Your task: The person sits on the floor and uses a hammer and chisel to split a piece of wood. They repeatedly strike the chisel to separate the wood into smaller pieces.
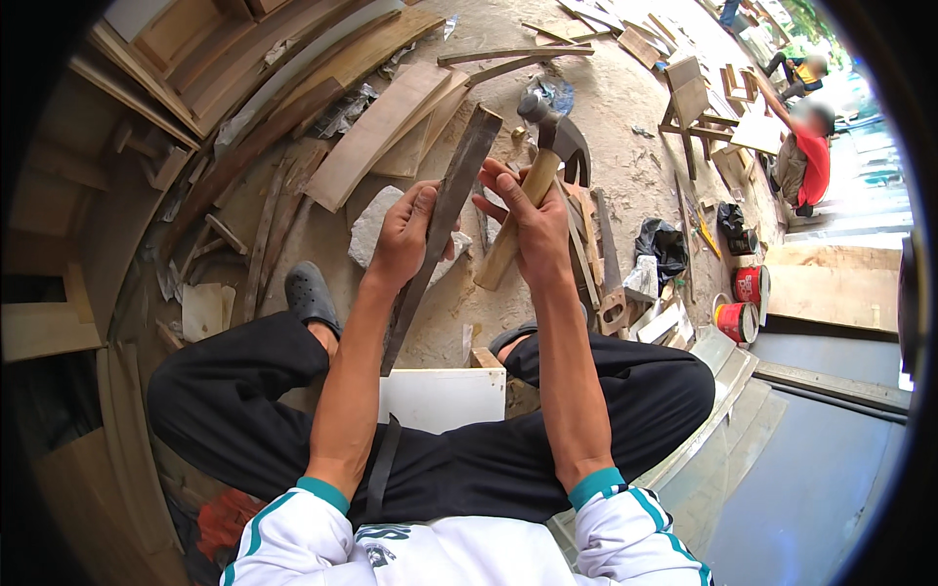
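Observation:
My left hand [403, 234] is closed around a long, narrow strip of dark weathered wood [467, 161], which slants up and away between my arms. Its near end comes down by a white board [442, 398] between my legs. In my right hand [539, 232] is a claw hammer [559, 135], gripped by its pale wooden handle, with the dark metal head pointing up and away. The hammer is tilted, its handle end passing below my right fingers. A rough pale stone [369, 227] lies on the ground behind my left hand.
Planks [366, 137] and scrap wood lie at the far left. A handsaw [613, 311], black plastic bag [661, 244] and red cans [735, 320] are at right. A wooden chair [689, 93] and a person in red [813, 161] are farther off; cabinets [73, 195] stand left.

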The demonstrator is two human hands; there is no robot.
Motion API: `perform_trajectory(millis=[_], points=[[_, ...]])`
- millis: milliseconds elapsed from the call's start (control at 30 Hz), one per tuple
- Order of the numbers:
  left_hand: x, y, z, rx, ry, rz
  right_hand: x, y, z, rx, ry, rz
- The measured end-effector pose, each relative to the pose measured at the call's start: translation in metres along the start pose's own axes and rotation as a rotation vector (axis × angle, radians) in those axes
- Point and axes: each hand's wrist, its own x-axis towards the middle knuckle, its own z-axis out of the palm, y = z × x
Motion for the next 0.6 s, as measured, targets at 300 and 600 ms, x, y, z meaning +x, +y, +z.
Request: perform_trajectory(millis=[300, 600], points=[[-0.004, -0.022, -0.006, -0.556, -0.179, -0.130, -0.021, -0.023, 0.023, -0.137, -0.001, 0.020], [-0.003, -0.042, -0.003, -1.058, -0.363, -0.176, -0.032, -0.020, 0.022, -0.086, 0.017, 0.009]])
